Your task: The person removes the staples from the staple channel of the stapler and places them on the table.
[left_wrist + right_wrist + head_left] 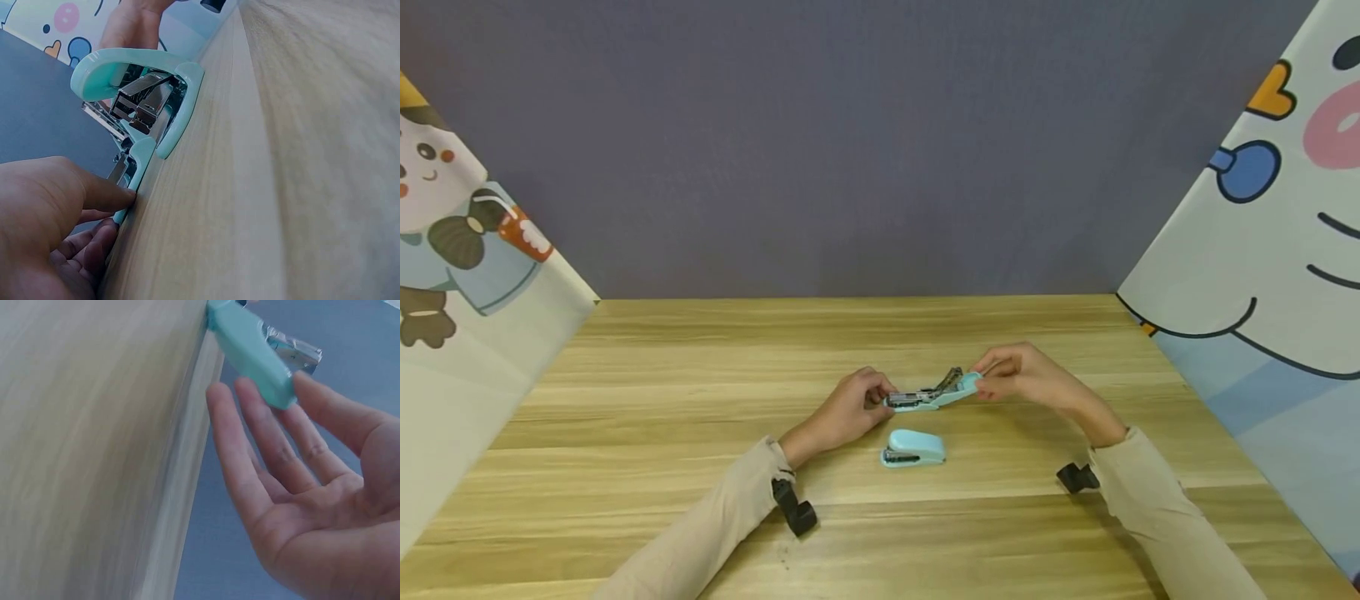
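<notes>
A mint-green stapler (937, 395) lies unfolded, its top swung far back and its metal staple channel raised at an angle. My left hand (854, 405) pinches its left end low at the table, with thumb and finger along the base in the left wrist view. At the other end, my right hand (1032, 379) holds the tip of the lifted top between thumb and fingers. In the right wrist view the smooth outer side of that mint top (250, 353) shows. A second mint stapler (917, 442), folded, sits nearer me and partly covers the first in the left wrist view.
The wooden table (700, 350) meets a dark grey panel (850, 167) at the back. Cartoon-printed panels (1195, 275) stand at both sides. A black wrist mount (793, 508) hangs by the left sleeve, another (1077, 478) by the right.
</notes>
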Tool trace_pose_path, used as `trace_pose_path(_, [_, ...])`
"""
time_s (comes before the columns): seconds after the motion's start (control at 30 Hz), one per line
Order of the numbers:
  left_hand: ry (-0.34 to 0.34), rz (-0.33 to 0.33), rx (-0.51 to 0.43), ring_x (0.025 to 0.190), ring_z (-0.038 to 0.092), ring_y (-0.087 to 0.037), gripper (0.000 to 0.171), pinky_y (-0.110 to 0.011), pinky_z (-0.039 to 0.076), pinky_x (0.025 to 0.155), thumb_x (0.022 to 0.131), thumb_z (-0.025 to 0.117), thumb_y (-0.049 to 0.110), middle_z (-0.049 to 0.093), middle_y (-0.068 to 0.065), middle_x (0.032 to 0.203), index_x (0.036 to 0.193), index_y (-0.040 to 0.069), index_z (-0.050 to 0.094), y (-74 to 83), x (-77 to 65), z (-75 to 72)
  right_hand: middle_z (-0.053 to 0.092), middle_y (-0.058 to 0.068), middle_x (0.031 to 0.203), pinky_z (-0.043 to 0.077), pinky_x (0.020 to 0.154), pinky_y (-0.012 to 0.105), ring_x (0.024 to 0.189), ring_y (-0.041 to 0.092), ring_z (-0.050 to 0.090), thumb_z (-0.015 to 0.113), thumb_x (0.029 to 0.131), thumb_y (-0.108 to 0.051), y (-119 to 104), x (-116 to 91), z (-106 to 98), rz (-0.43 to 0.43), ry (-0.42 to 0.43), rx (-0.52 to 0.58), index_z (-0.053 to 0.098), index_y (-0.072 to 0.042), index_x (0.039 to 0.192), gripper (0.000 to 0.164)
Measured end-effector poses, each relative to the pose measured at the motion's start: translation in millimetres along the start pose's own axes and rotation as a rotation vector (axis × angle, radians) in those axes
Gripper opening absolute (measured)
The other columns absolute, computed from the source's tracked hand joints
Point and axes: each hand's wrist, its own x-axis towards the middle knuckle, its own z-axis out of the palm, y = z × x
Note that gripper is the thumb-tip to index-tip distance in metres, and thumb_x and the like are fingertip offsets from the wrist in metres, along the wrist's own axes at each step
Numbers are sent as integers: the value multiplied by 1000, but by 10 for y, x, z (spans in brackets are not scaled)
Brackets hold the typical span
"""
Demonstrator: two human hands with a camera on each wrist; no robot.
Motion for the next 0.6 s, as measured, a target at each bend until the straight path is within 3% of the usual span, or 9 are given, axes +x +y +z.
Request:
trace_pose_path(0.47, [-19, -24, -3, 87, 56, -17, 19, -28, 51, 77, 87, 74, 2, 60, -5, 96, 105, 3, 69, -23, 5, 5, 68, 31, 103, 57, 81, 49, 94, 44, 68, 65, 96, -11, 18, 18, -17, 19, -29, 11, 60, 8, 120, 31])
trace_pose_path(0.6, [-15, -17, 9, 87, 56, -17, 19, -28, 51, 77, 87, 74, 2, 59, -6, 96, 105, 2, 68, -26, 23, -2, 67, 31, 98, 58, 76, 50, 86, 44, 67, 68, 95, -13, 3, 20, -28, 30, -5, -22, 62, 4, 121, 31])
